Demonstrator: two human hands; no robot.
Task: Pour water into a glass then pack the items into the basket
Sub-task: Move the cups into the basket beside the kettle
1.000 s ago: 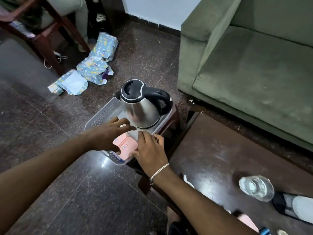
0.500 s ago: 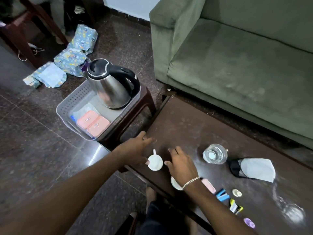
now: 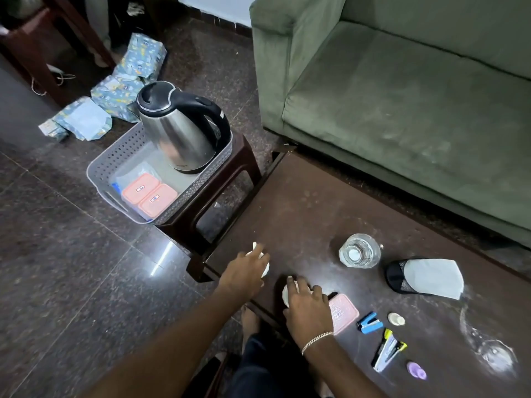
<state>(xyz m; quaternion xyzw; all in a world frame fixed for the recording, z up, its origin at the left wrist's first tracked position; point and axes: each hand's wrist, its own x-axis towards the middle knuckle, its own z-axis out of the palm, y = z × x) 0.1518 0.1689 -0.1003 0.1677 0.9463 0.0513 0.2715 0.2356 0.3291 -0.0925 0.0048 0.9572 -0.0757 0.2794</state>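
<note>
Basket (image 3: 115, 159) holds kettle (image 3: 178, 130); my left hand (image 3: 244, 272) grips white cup (image 3: 266, 270), right hand (image 3: 309, 310) grips second cup (image 3: 285, 295) on table (image 3: 301, 202).

Dim indoor light, glare streak on floor (image 3: 161, 257), wide-angle edge warping

Just the one camera, up on the person's head, tilted steeply down and forward over the dark worktop (image 3: 310, 202), fairly close. Wide lens, so the basket (image 3: 115, 156) at left and sofa (image 3: 402, 96) beyond probably look bent.
</note>
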